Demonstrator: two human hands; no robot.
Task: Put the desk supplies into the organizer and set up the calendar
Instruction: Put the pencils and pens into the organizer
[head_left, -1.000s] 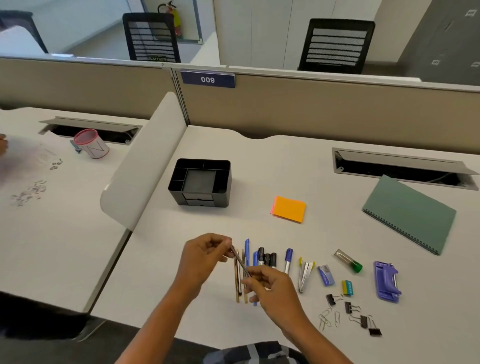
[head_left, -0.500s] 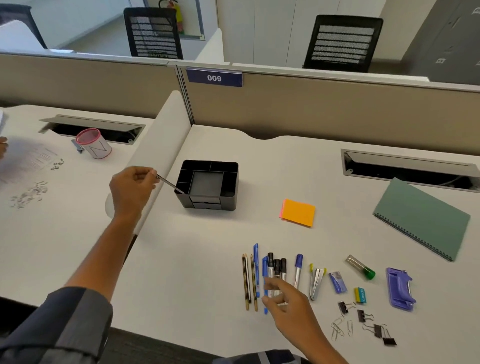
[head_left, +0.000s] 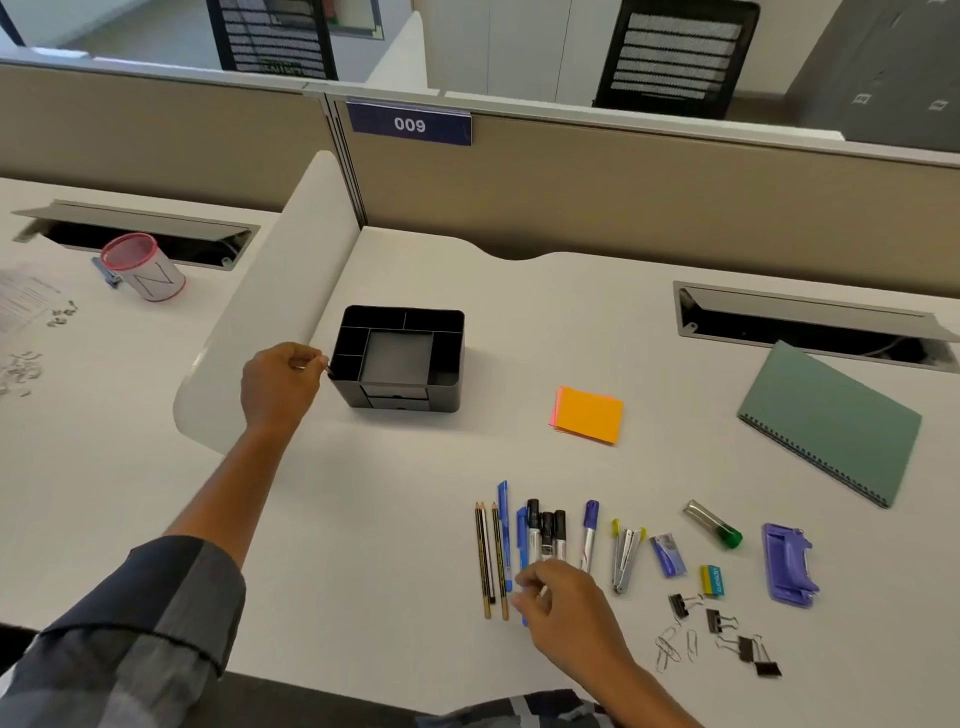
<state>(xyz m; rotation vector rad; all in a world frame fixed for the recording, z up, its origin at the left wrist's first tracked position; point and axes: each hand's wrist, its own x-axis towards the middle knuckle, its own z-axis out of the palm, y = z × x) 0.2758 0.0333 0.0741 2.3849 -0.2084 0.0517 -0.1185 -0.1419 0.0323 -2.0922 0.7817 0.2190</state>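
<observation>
The left hand (head_left: 280, 387) was at the near-left corner of the black desk organizer (head_left: 399, 358), its fingers curled and pinching a thin, pencil-like item of which only a short dark stub showed at the organizer's rim; most likely it was being fed into the small front-left compartment, though how deep it sat could not be seen. The visible stub ran roughly left to right, from the fingers toward the box. The organizer stood upright near the white side divider (head_left: 260, 312), its open top facing up and its small drawers toward the person, which kept the slots within easy reach. The right hand (head_left: 563, 597) hovered over the near ends of the row of pencils (head_left: 491, 556), blue pens (head_left: 503, 530) and black markers (head_left: 546, 530); its fingers were loosely curled, touching or about to pick one, with nothing clearly held. Those writing tools lay side by side, long axes running away from the person, caps at the far end, so each could be lifted by its near end. The green spiral-bound calendar (head_left: 826, 421) lay flat and closed at the far right, not yet set up.
</observation>
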